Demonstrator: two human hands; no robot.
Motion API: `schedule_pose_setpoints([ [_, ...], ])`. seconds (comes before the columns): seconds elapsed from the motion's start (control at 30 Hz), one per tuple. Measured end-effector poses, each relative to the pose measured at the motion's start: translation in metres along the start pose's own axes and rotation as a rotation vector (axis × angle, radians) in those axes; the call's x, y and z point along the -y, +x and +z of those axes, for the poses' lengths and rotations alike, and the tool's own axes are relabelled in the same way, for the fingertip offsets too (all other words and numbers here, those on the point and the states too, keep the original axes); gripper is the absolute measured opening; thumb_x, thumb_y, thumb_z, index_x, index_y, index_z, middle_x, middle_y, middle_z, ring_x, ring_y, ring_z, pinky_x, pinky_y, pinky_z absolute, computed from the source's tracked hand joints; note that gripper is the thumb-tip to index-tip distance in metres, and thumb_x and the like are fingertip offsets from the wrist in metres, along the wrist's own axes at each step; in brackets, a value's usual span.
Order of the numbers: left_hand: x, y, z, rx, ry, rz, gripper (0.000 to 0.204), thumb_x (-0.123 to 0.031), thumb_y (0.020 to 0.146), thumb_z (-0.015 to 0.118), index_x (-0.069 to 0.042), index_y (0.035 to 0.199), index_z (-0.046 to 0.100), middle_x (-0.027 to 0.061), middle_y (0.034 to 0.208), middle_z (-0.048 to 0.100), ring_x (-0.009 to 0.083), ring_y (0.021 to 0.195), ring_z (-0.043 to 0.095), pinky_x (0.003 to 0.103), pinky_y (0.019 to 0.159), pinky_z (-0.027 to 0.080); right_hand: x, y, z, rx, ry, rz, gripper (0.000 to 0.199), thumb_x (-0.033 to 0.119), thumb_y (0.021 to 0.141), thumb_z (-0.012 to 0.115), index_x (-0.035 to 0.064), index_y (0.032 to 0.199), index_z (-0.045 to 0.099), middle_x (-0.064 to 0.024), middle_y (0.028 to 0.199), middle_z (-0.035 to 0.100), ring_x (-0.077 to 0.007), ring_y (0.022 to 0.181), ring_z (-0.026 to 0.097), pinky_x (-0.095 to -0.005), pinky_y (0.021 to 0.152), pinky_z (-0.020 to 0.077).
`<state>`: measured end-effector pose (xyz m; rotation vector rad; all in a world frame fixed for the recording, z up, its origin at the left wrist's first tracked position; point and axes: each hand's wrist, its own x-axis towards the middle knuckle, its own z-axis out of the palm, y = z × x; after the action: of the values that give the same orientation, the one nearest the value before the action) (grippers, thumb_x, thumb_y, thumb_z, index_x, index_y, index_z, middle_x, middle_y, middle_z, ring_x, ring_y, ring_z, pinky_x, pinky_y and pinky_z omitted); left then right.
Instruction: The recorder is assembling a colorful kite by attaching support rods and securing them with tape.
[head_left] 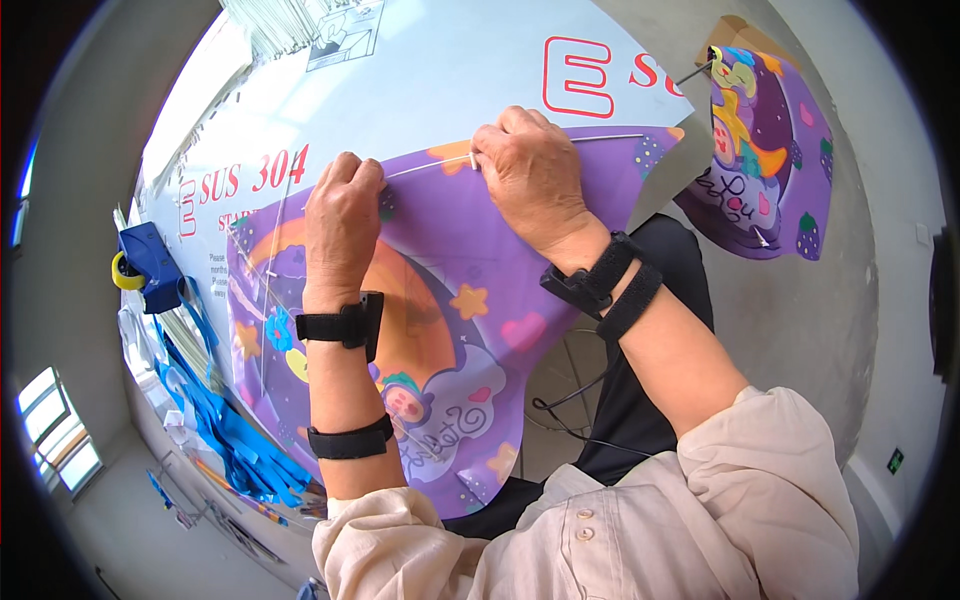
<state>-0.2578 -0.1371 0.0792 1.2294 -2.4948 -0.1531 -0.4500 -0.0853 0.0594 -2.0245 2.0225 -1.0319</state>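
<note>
A purple printed kite (500,270) with stars, strawberries and an orange moon shape lies on the light board and drapes over its near edge toward my lap. Along its far edge runs a thin white rod (612,137). My left hand (342,210) is closed at that edge, its fingertips hidden under the knuckles. To its right, my right hand (528,175) pinches the same edge at the rod, and a small white tip shows by its thumb. More thin rods (268,290) cross the kite's left side.
A blue tape dispenser (150,265) with yellow tape sits at the board's left edge. Below it hang blue strips (225,430). Bundled white rods (275,25) lie at the far side. Another purple printed kite piece (775,150) hangs at the right. A dark cable (570,400) loops near my leg.
</note>
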Motion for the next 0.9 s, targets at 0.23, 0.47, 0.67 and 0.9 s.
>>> schedule_pose_setpoints([
  [0.23, -0.004, 0.003, -0.001, 0.007, -0.024, 0.005, 0.007, 0.002, 0.077, 0.059, -0.002, 0.079, 0.055, 0.0107, 0.075, 0.053, 0.0273, 0.064, 0.057, 0.034, 0.057, 0.046, 0.003, 0.001, -0.001, 0.000, 0.002, -0.004, 0.006, 0.008, 0.075, 0.059, 0.0064, 0.070, 0.062, -0.0068, 0.071, 0.052, -0.0229, 0.072, 0.054, -0.0354, 0.063, 0.0448],
  [0.47, -0.009, 0.004, -0.001, 0.026, -0.054, -0.006, 0.005, 0.003, 0.078, 0.058, -0.001, 0.079, 0.054, 0.0109, 0.075, 0.053, 0.0265, 0.064, 0.056, 0.034, 0.056, 0.045, 0.004, 0.001, 0.001, -0.014, 0.004, -0.018, 0.016, 0.018, 0.076, 0.058, 0.0066, 0.068, 0.065, -0.0094, 0.070, 0.056, -0.0233, 0.072, 0.057, -0.0351, 0.064, 0.0451],
  [0.67, -0.012, 0.007, 0.001, 0.025, -0.043, 0.006, 0.006, 0.003, 0.077, 0.059, -0.001, 0.079, 0.054, 0.0109, 0.075, 0.052, 0.0270, 0.064, 0.055, 0.034, 0.057, 0.045, 0.004, 0.000, 0.000, -0.005, 0.012, -0.008, 0.016, 0.018, 0.076, 0.058, 0.0071, 0.069, 0.066, -0.0092, 0.070, 0.056, -0.0234, 0.072, 0.057, -0.0348, 0.064, 0.0453],
  [0.9, -0.009, 0.005, 0.003, 0.015, -0.038, 0.010, 0.007, 0.002, 0.076, 0.059, -0.002, 0.078, 0.054, 0.0103, 0.074, 0.052, 0.0278, 0.065, 0.055, 0.035, 0.057, 0.045, 0.004, 0.001, -0.001, 0.011, 0.081, -0.009, 0.005, 0.007, 0.074, 0.060, 0.0056, 0.072, 0.064, -0.0094, 0.071, 0.053, -0.0253, 0.072, 0.054, -0.0366, 0.064, 0.0460],
])
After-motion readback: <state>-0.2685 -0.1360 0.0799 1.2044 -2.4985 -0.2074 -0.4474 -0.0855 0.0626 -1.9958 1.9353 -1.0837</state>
